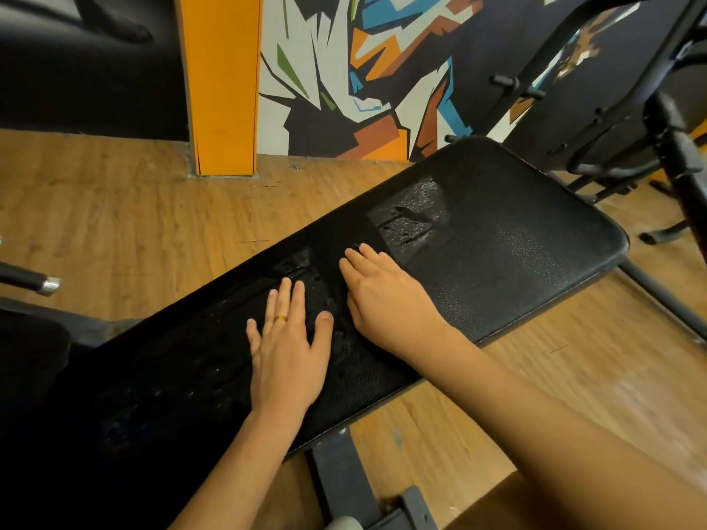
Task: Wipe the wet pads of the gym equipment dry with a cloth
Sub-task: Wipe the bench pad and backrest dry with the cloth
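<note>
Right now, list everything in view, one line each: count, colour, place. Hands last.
bench pad: one, black, diagonal across the middle.
wet patches: at least two, glossy, on the pad beyond the fingertips.
dark textured patch: one, between the hands; possibly a cloth, cannot tell.
pillar: one, orange, upper left.
mural: one, multicoloured, back wall.
floor: brown wood planks, around the bench.
machine frame: black tubing, upper right.
bar: one, black with chrome tip, left edge.
ring: one, gold, on left hand.
left hand: one, flat on the pad.
right hand: one, flat on the pad, beside the left.
</note>
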### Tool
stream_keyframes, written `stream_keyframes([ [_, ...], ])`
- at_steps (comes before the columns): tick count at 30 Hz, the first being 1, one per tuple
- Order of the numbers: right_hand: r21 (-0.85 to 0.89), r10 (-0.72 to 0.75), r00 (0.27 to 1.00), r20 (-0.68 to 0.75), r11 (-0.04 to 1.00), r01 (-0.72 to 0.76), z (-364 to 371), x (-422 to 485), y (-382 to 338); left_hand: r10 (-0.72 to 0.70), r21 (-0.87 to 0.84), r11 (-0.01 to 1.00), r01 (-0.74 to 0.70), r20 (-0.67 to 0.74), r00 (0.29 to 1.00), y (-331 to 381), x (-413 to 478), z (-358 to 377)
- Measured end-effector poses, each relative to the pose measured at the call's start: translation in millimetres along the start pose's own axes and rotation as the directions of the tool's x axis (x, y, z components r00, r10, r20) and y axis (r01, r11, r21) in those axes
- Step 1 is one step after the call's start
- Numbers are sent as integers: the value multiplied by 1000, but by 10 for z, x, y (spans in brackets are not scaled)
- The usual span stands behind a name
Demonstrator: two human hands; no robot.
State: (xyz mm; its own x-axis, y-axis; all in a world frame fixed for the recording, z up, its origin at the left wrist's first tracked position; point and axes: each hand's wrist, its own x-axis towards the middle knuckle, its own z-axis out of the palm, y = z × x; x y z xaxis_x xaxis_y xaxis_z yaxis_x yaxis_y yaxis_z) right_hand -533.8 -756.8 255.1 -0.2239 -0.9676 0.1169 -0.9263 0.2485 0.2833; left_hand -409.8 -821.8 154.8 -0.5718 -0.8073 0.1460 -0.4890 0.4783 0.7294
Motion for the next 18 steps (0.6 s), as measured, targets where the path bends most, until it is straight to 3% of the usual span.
stream_keyframes([
  [8,-61,81,996,27,995,-80,101,965,82,1,-24,1000,-1,-2,1000,23,2,-8],
  [11,28,9,1000,-21,1000,-8,69,681,158,-9,-32,999,9,11,1000,28,-1,-21],
  [15,239,-9,992,125,971,-21,-241,57,426,-98,-174,979,107,56,994,148,75,-110],
  [18,153,60,995,80,986,-72,-463,-390,826,-158,-386,908,163,43,986,395,242,-212],
])
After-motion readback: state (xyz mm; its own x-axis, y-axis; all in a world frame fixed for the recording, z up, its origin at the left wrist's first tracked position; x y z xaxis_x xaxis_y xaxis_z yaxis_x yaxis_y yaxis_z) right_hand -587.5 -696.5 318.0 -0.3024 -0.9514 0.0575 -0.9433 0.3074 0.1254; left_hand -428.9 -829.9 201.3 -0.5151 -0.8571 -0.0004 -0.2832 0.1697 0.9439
